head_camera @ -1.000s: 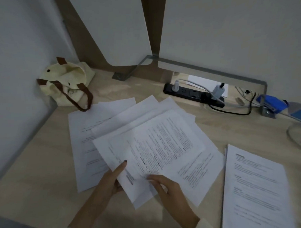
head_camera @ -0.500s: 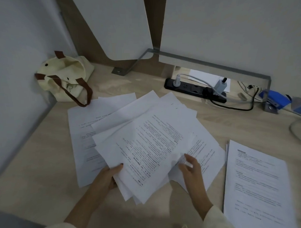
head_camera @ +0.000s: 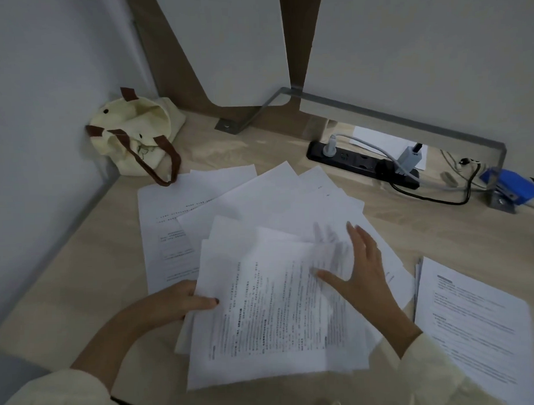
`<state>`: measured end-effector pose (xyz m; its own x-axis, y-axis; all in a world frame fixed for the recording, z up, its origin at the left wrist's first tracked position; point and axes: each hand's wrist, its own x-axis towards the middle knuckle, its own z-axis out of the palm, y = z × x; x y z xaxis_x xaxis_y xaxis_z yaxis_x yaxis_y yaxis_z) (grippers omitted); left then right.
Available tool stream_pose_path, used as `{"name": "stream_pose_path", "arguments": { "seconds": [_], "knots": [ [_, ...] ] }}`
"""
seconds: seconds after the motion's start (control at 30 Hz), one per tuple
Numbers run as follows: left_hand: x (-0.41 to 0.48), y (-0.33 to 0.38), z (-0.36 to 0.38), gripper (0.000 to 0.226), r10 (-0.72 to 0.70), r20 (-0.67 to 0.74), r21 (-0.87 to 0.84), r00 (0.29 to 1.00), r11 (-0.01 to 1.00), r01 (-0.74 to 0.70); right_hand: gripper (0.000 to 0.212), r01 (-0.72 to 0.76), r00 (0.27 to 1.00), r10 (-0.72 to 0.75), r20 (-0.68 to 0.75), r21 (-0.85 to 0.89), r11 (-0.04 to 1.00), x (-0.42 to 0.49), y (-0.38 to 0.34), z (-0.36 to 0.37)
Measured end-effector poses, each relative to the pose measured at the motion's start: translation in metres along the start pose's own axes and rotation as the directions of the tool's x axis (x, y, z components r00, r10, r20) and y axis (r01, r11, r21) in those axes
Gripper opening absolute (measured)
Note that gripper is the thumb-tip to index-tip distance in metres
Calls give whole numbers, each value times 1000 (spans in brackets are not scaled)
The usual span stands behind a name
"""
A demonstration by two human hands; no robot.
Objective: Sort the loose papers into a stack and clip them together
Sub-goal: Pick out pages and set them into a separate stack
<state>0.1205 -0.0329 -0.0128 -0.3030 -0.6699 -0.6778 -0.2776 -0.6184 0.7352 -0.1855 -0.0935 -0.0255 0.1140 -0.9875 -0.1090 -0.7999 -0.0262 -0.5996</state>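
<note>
From the head camera, the loose papers (head_camera: 268, 199) lie fanned out and overlapping across the middle of the pale wooden surface (head_camera: 427, 227), reaching toward its left edge. On top of them, toward the near edge, a bundle of printed sheets (head_camera: 270, 320) sits askew, its pages not squared up. The left hand (head_camera: 184, 300) grips this bundle at its left edge, with the thumb lying over the top page and the fingers hidden beneath. The right hand (head_camera: 362, 268) is spread wide, fingers straight and apart, palm down on the right side of the bundle; its fingertips are blurred. It holds nothing.

A separate neat pile of printed pages (head_camera: 478, 322) rests by the right edge, just beside the fanned sheets. A cream tote bag (head_camera: 136, 137) with brown handles slumps in the far left corner. Along the far edge runs a black power strip (head_camera: 361, 166) with plugs and cables in it, and a blue object (head_camera: 513, 187) sits toward the far right corner; I cannot tell what it is.
</note>
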Motion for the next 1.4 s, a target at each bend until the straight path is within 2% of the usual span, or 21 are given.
{"name": "stream_pose_path", "arguments": {
  "seconds": [0.03,0.07,0.13,0.23,0.27,0.33,0.4,0.43,0.5,0.53,0.6,0.67,0.7,0.8,0.93,1.07,1.17,1.23,1.4],
  "knots": [
    [1,6,1,31,4,0,42,1000,999,-4,102,96,994,-94,53,-31,995,3,-14,-5],
    [2,11,1,19,22,-5,92,1000,996,-21,101,167,979,-159,123,-51,985,8,-26,-6],
    [5,19,3,21,83,-21,182,996,980,-77,86,230,948,-213,238,-46,972,16,-45,-5],
    [8,30,-1,15,185,-160,169,970,973,-158,28,51,929,-84,359,101,994,26,-59,-6],
    [8,32,-4,12,200,-225,139,954,975,-172,15,0,935,-51,352,142,990,28,-60,-7],
    [5,35,-12,23,195,-334,48,922,981,-190,5,-46,962,-14,271,213,976,31,-55,-12],
    [3,33,-20,42,154,-368,-139,917,966,-218,5,-159,973,79,217,380,911,31,-48,-19],
    [4,30,-23,53,150,-362,-218,920,946,-240,10,-243,962,145,231,485,840,30,-45,-21],
    [10,27,-20,52,111,-366,-321,924,917,-237,22,-402,915,268,302,617,677,26,-40,-19],
    [14,24,-16,48,80,-362,-348,929,912,-215,25,-448,894,307,326,663,600,24,-41,-15],
    [23,18,-1,56,21,-324,-395,946,905,-155,28,-486,868,358,343,732,478,18,-47,0],
    [29,9,11,64,5,-325,-428,946,891,-151,29,-518,848,375,376,737,433,12,-53,15],
    [30,4,14,55,-6,-371,-437,929,883,-169,28,-538,838,371,399,719,441,9,-55,22],
    [26,-8,11,35,3,-542,-354,841,906,-232,34,-572,809,414,417,719,395,9,-46,34],
    [23,-16,-1,34,20,-666,-234,746,944,-234,41,-601,709,601,368,761,243,21,-21,30],
    [38,-33,-10,39,-67,-722,-95,688,995,-3,16,-615,686,576,445,778,131,29,-24,32],
    [44,-38,-10,43,-115,-717,-54,687,993,109,17,-596,685,514,517,803,-13,37,-24,42],
    [45,-37,-11,45,-122,-700,-31,703,990,140,14,-620,670,514,535,785,-9,44,-24,49],
    [43,-33,-12,45,-127,-671,-32,730,989,143,25,-655,687,519,510,743,138,58,-32,69]
  ]
}}
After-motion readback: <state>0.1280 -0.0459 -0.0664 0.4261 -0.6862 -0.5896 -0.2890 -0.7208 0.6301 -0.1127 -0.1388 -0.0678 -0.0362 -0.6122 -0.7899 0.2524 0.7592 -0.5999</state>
